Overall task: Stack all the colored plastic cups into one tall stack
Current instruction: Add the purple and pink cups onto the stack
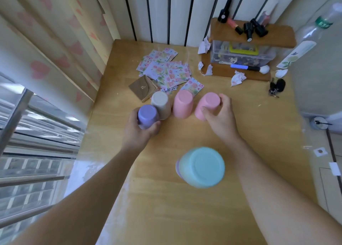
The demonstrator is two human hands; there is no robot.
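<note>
On the surface (166, 198), my started stack (201, 168), blue on top, sits nearest me. My right hand (219, 115) has its grip clasped round a pink cup (208, 104); my left hand (141, 129) grasps the purple cup (148, 116). I'd lift one straight, clear of the beige cup (161, 104), and seat it squarely.

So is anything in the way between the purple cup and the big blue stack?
Nothing visible is. The left hand holds the purple cup, and the blue-topped stack stands nearer the person. Only bare table lies between them. The beige cup and the pink cups sit farther back, off that path.
</note>
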